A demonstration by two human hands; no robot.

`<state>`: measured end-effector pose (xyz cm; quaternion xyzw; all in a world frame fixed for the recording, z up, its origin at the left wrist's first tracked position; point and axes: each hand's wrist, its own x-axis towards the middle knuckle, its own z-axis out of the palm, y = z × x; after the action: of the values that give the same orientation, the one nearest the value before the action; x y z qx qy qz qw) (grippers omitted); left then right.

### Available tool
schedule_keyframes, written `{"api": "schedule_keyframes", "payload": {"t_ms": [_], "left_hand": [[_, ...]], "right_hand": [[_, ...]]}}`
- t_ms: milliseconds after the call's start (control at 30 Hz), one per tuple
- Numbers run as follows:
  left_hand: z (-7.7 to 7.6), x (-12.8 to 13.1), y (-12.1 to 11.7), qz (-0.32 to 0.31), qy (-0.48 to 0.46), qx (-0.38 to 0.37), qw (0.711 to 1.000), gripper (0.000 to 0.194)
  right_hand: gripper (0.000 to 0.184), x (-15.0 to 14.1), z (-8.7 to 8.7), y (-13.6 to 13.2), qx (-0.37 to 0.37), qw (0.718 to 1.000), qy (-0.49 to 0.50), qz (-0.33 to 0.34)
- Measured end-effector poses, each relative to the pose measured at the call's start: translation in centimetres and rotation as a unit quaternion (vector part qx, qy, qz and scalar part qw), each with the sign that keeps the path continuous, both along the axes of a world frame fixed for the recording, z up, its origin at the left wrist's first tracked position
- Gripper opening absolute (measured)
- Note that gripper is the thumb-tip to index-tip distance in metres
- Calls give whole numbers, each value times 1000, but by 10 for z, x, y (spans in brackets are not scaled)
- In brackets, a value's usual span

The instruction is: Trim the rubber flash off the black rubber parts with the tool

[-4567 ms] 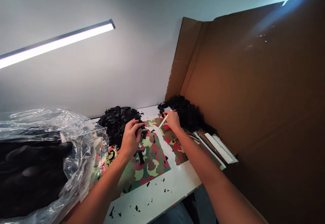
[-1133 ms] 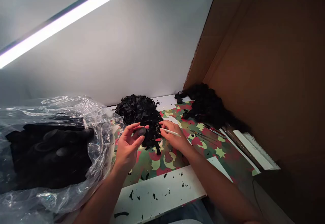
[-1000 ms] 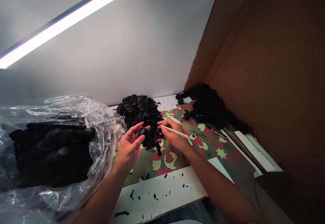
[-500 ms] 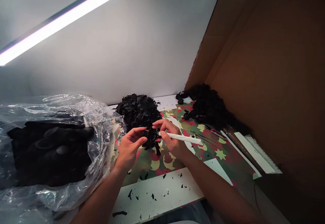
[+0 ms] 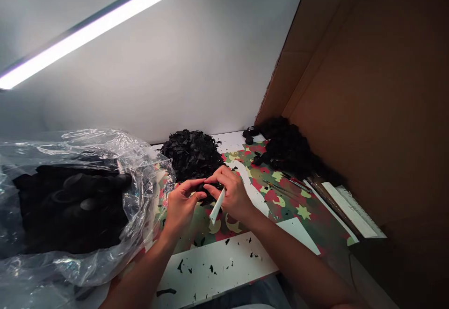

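My left hand [image 5: 180,205] is closed around a small black part [image 5: 200,188], pinched between thumb and fingertips. Most of this part is hidden by the fingers. My right hand [image 5: 234,195] is closed too, its thumb and forefinger meeting the part from the right. Tucked in that hand is a slim tool with a white-wrapped handle [image 5: 217,208], which points down toward me; its working end is hidden. Just beyond both hands rises a heap of black scraps [image 5: 192,154].
A clear plastic bag [image 5: 140,197] of black round parts [image 5: 77,215] lies at left. More black parts [image 5: 286,145] are piled at right by a cardboard wall [image 5: 368,112]. Tweezer-like tools [image 5: 294,183] lie on the patterned sheet [image 5: 291,220]. Black bits dot the white board [image 5: 217,267] in front.
My right hand has moved slightly left to meet the black part in my left hand. The white-handled tool has swung from pointing right to pointing down toward me.
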<state>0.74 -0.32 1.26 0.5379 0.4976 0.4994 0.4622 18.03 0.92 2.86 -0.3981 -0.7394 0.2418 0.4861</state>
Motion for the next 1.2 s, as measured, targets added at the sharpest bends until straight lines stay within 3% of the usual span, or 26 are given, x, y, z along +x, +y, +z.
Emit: {"api": "schedule_keyframes", "payload": {"t_ms": [67, 267, 433, 567, 733, 900, 1200], "left_hand": [[3, 1, -1, 15, 11, -1, 1000, 27], [8, 11, -8, 49, 86, 37, 994, 21], [7, 11, -17, 52, -21, 54, 997, 18], [5, 4, -11, 35, -56, 12, 998, 23], [2, 1, -2, 38, -77, -12, 996, 19], [1, 2, -5, 51, -52, -5, 997, 16], [5, 7, -10, 75, 84, 40, 993, 15]], "right_hand": [[3, -4, -2, -1, -6, 1000, 18, -7], [20, -13, -15, 4, -23, 999, 1, -49], [19, 13, -31, 34, -57, 987, 12, -147], [17, 32, -30, 41, -66, 990, -7, -121], [13, 18, -15, 20, -53, 996, 18, -71], [18, 5, -2, 2, 43, 999, -22, 19], [22, 3, -11, 0, 165, 967, -195, 5]]}}
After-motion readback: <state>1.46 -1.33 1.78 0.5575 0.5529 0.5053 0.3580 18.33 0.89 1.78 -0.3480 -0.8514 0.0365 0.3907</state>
